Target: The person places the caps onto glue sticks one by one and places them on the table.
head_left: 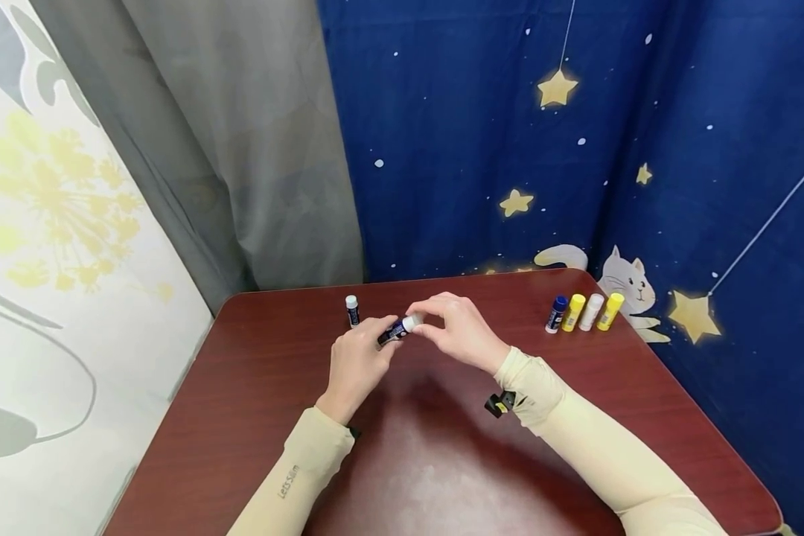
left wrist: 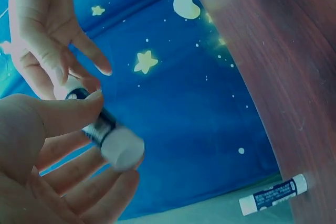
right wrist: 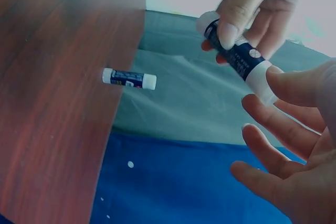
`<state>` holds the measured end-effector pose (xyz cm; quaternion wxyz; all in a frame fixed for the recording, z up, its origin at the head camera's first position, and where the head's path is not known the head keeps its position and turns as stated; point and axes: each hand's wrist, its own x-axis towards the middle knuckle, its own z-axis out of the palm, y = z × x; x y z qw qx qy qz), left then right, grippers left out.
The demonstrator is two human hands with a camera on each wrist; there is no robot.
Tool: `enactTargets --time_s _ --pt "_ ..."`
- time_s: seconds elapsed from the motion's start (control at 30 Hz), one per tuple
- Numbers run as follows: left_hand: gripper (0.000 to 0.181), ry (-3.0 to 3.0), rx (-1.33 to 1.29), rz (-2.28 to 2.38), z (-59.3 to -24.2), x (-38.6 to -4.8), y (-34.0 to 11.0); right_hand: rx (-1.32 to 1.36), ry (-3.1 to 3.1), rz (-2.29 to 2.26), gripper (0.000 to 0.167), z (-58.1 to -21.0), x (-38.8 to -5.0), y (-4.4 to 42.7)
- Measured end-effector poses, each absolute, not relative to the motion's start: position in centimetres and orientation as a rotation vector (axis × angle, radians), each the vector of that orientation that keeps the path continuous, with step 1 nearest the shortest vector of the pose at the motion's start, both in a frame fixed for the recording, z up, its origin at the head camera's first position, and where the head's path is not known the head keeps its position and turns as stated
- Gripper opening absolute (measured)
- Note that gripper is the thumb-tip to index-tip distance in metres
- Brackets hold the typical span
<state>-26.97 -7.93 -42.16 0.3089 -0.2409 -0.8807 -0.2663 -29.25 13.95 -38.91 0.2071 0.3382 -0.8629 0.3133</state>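
Observation:
A dark blue glue stick (head_left: 394, 332) with a white cap is held above the table between both hands. My left hand (head_left: 359, 357) grips its dark body, thumb on one side and fingers on the other, as the left wrist view also shows. At the other end, my right hand (head_left: 457, 327) pinches the white cap (right wrist: 259, 80) between thumb and index finger, its other fingers spread apart. The cap is on the stick. Just beyond the left hand, a second dark blue glue stick (head_left: 353, 311) with a white cap stands upright on the table.
At the table's back right stand several glue sticks in a row: a dark blue one (head_left: 556, 314), a yellow one (head_left: 573, 313), a white one (head_left: 591, 312) and another yellow one (head_left: 610, 311). The reddish-brown table (head_left: 261, 387) meets grey and blue curtains (head_left: 442, 149) behind.

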Motion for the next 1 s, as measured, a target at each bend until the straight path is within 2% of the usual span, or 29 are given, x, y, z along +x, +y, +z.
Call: enactTargets --time_s 0.33,1.0 --pt "0.053 -2.307 -0.600 -0.756 -42.0 -27.3 -9.2 0.887 -2.412 0.812 0.023 -36.8 -29.9 15.8" --pt "0.058 -2.340 -0.547 -0.849 -42.9 -27.1 -10.0 0.641 -2.627 0.580 0.021 -35.3 -32.4 23.8"
